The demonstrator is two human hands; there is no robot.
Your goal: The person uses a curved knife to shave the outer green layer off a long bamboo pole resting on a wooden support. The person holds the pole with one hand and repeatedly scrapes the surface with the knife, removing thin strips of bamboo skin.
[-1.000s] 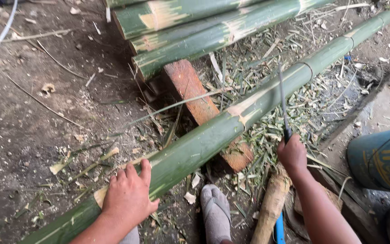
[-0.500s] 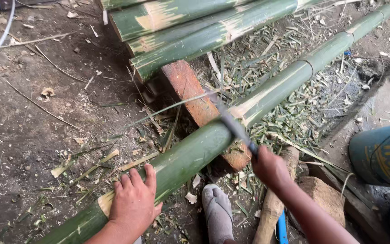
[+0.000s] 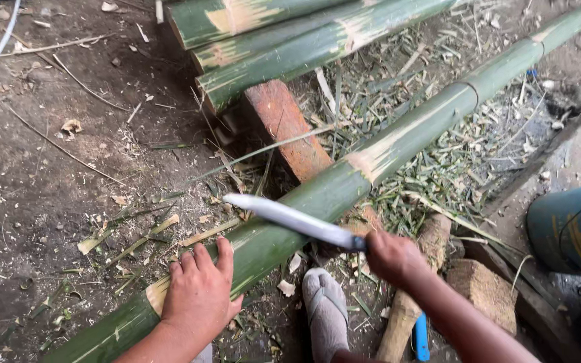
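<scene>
On dirt floor (image 3: 48,202), bamboo pole (image 3: 398,144) propped across red brick (image 3: 284,124), pinned flat by left hand (image 3: 200,296). Knife (image 3: 290,218) gripped in right hand (image 3: 391,259), blade over pole. Bark shaved in few patches only; most green skin left, by the looks.

Bare dirt floor (image 3: 48,202) strewn with green shavings (image 3: 465,161) and thin twigs (image 3: 62,148). A reddish wooden block (image 3: 284,128) lies on it, with 3 stacked bamboo poles (image 3: 290,40) behind and a rough wood chunk (image 3: 485,289) at the right.
</scene>
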